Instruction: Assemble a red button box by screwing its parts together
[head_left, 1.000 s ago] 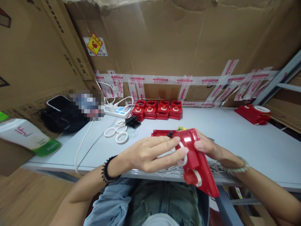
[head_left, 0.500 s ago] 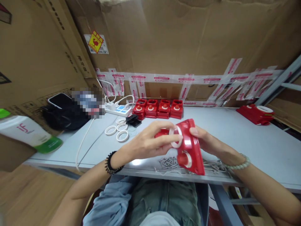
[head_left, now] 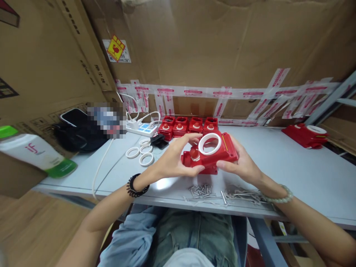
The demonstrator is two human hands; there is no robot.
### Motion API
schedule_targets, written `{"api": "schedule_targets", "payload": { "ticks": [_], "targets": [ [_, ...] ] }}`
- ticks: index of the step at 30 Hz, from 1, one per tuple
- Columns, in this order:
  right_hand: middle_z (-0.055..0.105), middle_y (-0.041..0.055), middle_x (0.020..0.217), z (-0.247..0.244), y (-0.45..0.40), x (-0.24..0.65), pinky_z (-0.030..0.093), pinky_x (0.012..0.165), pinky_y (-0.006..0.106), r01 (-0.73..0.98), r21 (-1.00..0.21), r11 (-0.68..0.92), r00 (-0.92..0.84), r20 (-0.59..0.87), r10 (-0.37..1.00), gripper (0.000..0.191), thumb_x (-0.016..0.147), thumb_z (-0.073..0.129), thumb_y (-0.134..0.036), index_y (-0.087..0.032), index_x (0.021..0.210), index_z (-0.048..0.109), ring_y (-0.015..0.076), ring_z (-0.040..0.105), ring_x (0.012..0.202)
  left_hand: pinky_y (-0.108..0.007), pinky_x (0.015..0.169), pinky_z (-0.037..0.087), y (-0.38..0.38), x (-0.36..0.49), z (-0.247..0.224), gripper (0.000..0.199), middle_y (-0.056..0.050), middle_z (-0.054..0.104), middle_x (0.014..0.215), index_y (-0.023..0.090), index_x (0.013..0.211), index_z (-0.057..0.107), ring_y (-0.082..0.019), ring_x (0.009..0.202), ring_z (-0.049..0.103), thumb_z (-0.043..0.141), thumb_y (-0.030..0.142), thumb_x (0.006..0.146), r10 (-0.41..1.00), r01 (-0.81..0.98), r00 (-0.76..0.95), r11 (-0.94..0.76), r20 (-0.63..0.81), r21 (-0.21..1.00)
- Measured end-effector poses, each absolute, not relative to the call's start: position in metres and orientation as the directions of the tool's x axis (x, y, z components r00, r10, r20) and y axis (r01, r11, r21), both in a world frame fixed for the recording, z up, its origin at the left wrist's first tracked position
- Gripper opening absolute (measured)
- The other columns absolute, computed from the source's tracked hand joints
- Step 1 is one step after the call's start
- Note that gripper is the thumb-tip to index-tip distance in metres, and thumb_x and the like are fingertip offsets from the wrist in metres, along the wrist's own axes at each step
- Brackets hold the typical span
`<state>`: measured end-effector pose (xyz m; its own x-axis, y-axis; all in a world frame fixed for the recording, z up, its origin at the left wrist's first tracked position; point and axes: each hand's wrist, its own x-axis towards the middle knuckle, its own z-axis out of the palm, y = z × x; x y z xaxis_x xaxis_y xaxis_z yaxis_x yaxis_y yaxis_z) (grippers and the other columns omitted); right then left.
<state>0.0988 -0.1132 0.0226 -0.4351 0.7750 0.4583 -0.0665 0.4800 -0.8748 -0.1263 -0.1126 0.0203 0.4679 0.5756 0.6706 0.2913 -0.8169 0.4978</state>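
Between both hands is a red plastic housing [head_left: 228, 146], held just over the table, with a white ring [head_left: 207, 152] around its round opening facing up and a red knob [head_left: 194, 152] at its left end. My left hand [head_left: 176, 155] grips the left end, thumb in front and fingers behind. On the right end, my right hand [head_left: 244, 163] is closed, its thumb along the front side. Another red part [head_left: 210, 170] shows below the housing, mostly hidden; I cannot tell whether they touch. Small screws [head_left: 203, 191] lie in a pile nearer me.
Several loose white rings [head_left: 146, 159] lie to the left by a black part [head_left: 158, 141]. A row of red housings [head_left: 180, 128] stands behind, beside a power strip [head_left: 143, 128]. One more housing [head_left: 303, 137] lies far right. Thin metal rods [head_left: 244, 194], a bottle [head_left: 36, 152] and a phone [head_left: 73, 118] are around.
The red housing has turned from upright on edge to lying flatter, ring upward, and moved back from the screws. My left fingers have left the ring and now hold the housing's left end.
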Motion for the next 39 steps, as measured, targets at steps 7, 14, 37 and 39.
{"api": "schedule_targets", "payload": {
  "ticks": [7, 14, 37, 39],
  "targets": [
    [0.063, 0.0104, 0.127, 0.017, -0.098, 0.109, 0.055, 0.095, 0.039, 0.133, -0.746, 0.653, -0.408, 0.559, 0.722, 0.064, 0.065, 0.084, -0.031, -0.023, 0.122, 0.056, 0.0237, 0.063, 0.113, -0.043, 0.096, 0.048, -0.107, -0.134, 0.023, 0.061, -0.010, 0.066, 0.116, 0.018, 0.122, 0.053, -0.025, 0.105, 0.062, 0.074, 0.028, 0.066, 0.609, 0.427, 0.469, -0.790, 0.639, 0.440],
    [0.072, 0.0076, 0.108, 0.008, -0.094, 0.106, 0.058, 0.085, 0.037, 0.205, -0.725, 0.658, -0.414, 0.544, 0.729, 0.045, 0.068, 0.080, -0.027, -0.020, 0.110, 0.066, 0.0212, 0.070, 0.096, -0.030, 0.076, 0.053, -0.109, -0.128, 0.020, 0.057, -0.005, 0.066, 0.101, 0.018, 0.117, 0.055, -0.014, 0.078, 0.061, 0.075, 0.023, 0.065, 0.631, 0.268, 0.439, -0.771, 0.639, 0.577],
    [0.068, 0.0083, 0.121, 0.017, -0.096, 0.105, 0.056, 0.088, 0.035, 0.078, -0.689, 0.721, -0.342, 0.661, 0.668, 0.055, 0.069, 0.081, -0.030, -0.024, 0.118, 0.059, 0.0214, 0.068, 0.102, -0.038, 0.089, 0.051, -0.108, -0.119, 0.012, 0.064, -0.011, 0.063, 0.120, 0.022, 0.134, 0.043, -0.023, 0.102, 0.063, 0.070, 0.047, 0.082, 0.664, 0.256, 0.512, -0.723, 0.545, 0.641],
    [0.061, 0.0107, 0.133, 0.022, -0.089, 0.116, 0.054, 0.096, 0.038, 0.123, -0.701, 0.703, -0.511, 0.562, 0.650, 0.067, 0.066, 0.083, -0.029, -0.024, 0.127, 0.057, 0.0234, 0.065, 0.111, -0.040, 0.094, 0.049, -0.105, -0.123, 0.015, 0.063, -0.011, 0.062, 0.125, 0.022, 0.132, 0.047, -0.025, 0.108, 0.062, 0.073, 0.047, 0.080, 0.654, 0.337, 0.499, -0.751, 0.568, 0.568]
  ]
}}
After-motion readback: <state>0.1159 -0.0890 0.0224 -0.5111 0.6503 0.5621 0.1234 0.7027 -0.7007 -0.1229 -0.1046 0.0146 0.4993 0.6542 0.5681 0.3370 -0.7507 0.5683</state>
